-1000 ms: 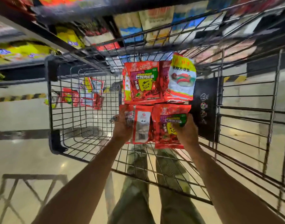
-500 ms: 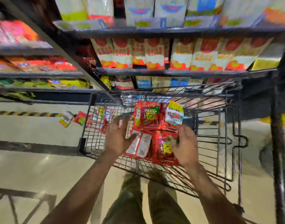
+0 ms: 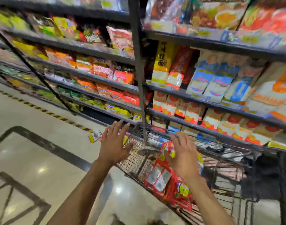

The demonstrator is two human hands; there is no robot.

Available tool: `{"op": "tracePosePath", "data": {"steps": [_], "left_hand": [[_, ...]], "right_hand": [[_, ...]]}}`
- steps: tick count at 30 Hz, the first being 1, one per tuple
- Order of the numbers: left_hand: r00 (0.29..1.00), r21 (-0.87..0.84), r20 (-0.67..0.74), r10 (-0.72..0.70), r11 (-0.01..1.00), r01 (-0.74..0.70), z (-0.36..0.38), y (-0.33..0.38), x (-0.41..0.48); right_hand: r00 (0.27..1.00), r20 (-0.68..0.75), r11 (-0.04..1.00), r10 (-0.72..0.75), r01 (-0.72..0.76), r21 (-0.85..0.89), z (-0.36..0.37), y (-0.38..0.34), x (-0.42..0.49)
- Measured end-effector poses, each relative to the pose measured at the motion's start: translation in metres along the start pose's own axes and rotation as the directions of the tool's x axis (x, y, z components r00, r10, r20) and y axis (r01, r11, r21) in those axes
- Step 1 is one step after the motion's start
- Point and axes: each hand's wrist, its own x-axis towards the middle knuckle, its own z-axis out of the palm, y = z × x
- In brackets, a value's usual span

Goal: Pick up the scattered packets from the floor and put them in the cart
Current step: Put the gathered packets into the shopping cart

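Note:
Several red snack packets (image 3: 165,181) lie in a heap inside the black wire cart (image 3: 223,161) at lower right. My left hand (image 3: 114,145) hovers over the cart's left rim with fingers spread and holds nothing. Above the packets, my right hand (image 3: 183,156) is also spread and empty. A yellow and red packet (image 3: 95,136) lies on the floor left of the cart, beside my left hand. The view is blurred by motion.
Stocked shop shelves (image 3: 204,101) stand right behind the cart, with a dark upright post (image 3: 139,70) at their middle. Shiny tiled floor (image 3: 41,159) spreads to the left, with a yellow-black hazard strip (image 3: 57,116) along the shelf base.
Both hands have let go of the packets, which now lie in the cart, and have lifted with fingers spread. My view has swung up and to the left toward the shelves.

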Motion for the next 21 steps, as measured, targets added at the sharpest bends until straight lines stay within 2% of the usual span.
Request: {"op": "tracePosePath", "data": {"steps": [5,11,17,21], "left_hand": [[0.990,0.041,-0.097,-0.100,0.994,0.105,-0.046,-0.097,-0.047],[0.963,0.065,-0.081,-0.257,0.963,0.263,-0.097,-0.229,-0.122],[0.936,0.051,-0.110,-0.334,0.939,0.341,-0.146,-0.344,-0.174],[0.928,0.055,-0.108,-0.357,0.930,0.364,-0.159,-0.402,-0.170]], "right_hand": [[0.990,0.052,0.987,-0.133,0.137,-0.083,0.015,-0.106,0.021],[0.971,0.033,0.962,-0.238,0.240,-0.128,0.050,-0.256,0.031],[0.964,0.055,0.953,-0.259,0.264,-0.146,0.088,-0.376,0.043],[0.960,0.082,0.953,-0.269,0.278,-0.125,0.111,-0.430,0.056]]}}
